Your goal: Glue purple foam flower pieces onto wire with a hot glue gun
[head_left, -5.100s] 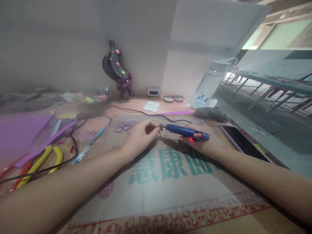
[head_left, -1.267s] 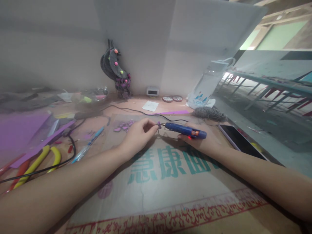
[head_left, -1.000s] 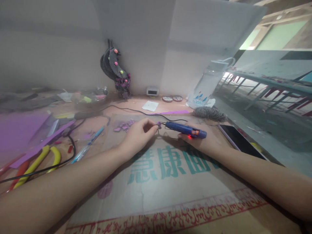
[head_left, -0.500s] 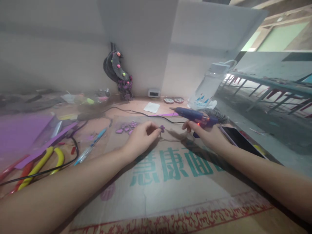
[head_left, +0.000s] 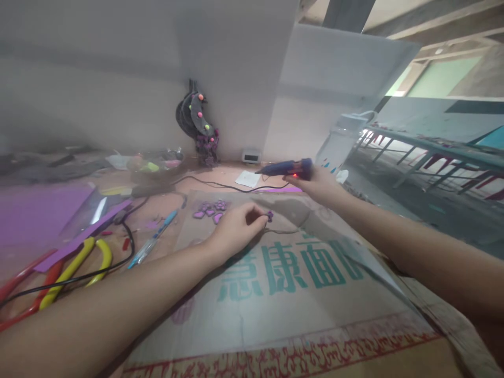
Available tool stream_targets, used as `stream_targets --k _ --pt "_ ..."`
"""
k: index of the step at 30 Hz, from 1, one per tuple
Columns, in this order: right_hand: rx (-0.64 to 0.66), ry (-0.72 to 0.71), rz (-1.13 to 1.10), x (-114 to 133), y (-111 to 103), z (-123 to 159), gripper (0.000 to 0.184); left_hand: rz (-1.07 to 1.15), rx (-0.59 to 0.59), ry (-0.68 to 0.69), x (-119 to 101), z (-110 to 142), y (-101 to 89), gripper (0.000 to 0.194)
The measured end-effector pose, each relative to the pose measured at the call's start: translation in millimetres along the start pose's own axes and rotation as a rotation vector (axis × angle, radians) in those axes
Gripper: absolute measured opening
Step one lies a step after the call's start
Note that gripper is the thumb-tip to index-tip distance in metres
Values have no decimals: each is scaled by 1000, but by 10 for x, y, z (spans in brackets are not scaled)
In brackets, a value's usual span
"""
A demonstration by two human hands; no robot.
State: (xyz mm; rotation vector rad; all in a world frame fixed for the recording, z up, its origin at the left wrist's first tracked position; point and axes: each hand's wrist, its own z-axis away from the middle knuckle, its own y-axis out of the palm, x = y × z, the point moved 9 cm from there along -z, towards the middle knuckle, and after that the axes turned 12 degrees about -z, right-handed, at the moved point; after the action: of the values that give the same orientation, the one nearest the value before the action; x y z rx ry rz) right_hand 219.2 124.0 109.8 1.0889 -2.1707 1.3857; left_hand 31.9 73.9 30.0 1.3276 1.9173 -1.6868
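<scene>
Between thumb and forefinger, my left hand (head_left: 241,227) pinches a small purple flower piece (head_left: 270,216) with a dark edge. A thin strand trails to the right from near it across the clear sheet. Farther right and higher, my right hand (head_left: 315,184) is wrapped around a dark blue glue gun (head_left: 286,168) with a lit red light. The gun's nozzle points left, over a white paper square (head_left: 248,179). Beside my left hand several purple heart and flower pieces (head_left: 210,209) lie on the sheet.
Pliers with yellow handles (head_left: 70,270), a blue pen (head_left: 153,239) and purple sheets (head_left: 43,215) lie at left. A dark crescent ornament with coloured balls (head_left: 200,118) leans on the back wall. A water bottle (head_left: 340,139) stands at back right. A black cord (head_left: 220,184) crosses the table.
My right hand has lifted the glue gun and moved it left and back, toward the white paper. My left hand still pinches the flower piece. The whole view has shifted slightly.
</scene>
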Motion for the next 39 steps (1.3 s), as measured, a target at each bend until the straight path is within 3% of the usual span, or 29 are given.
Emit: stream_targets --k 3,7,10,13,17,19,21,25,27,30,32,39 --pt "94 28 20 -221 355 -357 31 -8 14 1 16 -2 14 19" --pt "100 73 -2 -525 702 -637 32 -2 28 5 23 -10 24 17" --pt "122 79 -25 -625 832 -682 34 20 36 -15 38 -15 31 18" --pt "161 46 -36 -571 816 -616 40 50 40 -12 27 -22 33 18" --pt "93 -14 15 -333 539 -344 42 80 37 -27 31 -30 30 18" --pt "29 -139 69 -59 381 -93 33 100 39 -29 28 -30 29 19" --pt "64 -172 12 163 350 212 16 128 34 -27 20 -28 19 20" --pt "329 241 -432 178 670 827 21 128 0 -42 19 -25 -27 21" --pt "401 327 -619 219 818 1029 26 110 -6 -53 27 -24 -36 22" --pt "448 329 -774 248 900 1116 27 87 -2 -60 38 -25 -30 24" --pt "412 258 -725 232 830 1070 23 74 9 -65 41 -26 -19 24" --pt "194 -161 -28 278 458 908 23 58 53 -74 -3 -4 -2 25"
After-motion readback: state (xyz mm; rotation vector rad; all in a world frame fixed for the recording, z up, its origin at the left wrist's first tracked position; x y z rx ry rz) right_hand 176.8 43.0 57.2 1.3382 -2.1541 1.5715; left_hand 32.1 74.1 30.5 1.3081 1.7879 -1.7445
